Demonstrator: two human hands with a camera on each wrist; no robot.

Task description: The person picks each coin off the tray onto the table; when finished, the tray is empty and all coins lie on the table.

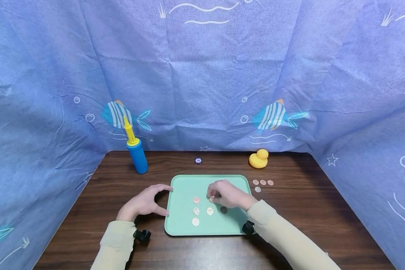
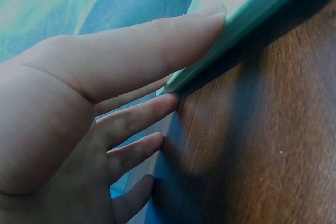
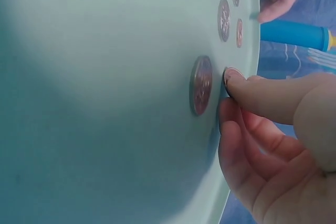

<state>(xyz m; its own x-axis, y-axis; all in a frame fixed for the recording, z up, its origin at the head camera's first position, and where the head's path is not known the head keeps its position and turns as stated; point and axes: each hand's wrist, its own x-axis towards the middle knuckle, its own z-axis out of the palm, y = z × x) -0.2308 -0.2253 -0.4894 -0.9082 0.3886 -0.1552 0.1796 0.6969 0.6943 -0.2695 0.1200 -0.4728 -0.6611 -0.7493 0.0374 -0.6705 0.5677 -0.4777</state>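
Observation:
A mint green tray point(image 1: 180, 195) lies on the dark wooden table with several coins point(image 1: 196, 211) on it. My right hand point(image 1: 219, 195) hovers over the tray's middle, its fingers curled and pinching a copper coin point(image 1: 212, 198). In the right wrist view a fingertip point(image 3: 239, 85) sits on that copper coin point(image 3: 230, 75), beside a larger silver coin point(image 3: 201, 85) lying flat. My left hand point(image 1: 148, 202) rests on the table against the tray's left edge. Its thumb point(image 2: 157, 45) and a fingertip touch the tray rim point(image 2: 247, 14), with the fingers fairly straight.
A blue and yellow hand pump point(image 1: 136, 152) stands at the back left. A yellow rubber duck point(image 1: 258, 159) and a purple chip point(image 1: 198, 161) sit at the back. Several loose coins point(image 1: 262, 183) lie right of the tray. Blue fish-print cloth point(image 1: 202, 75) walls the table.

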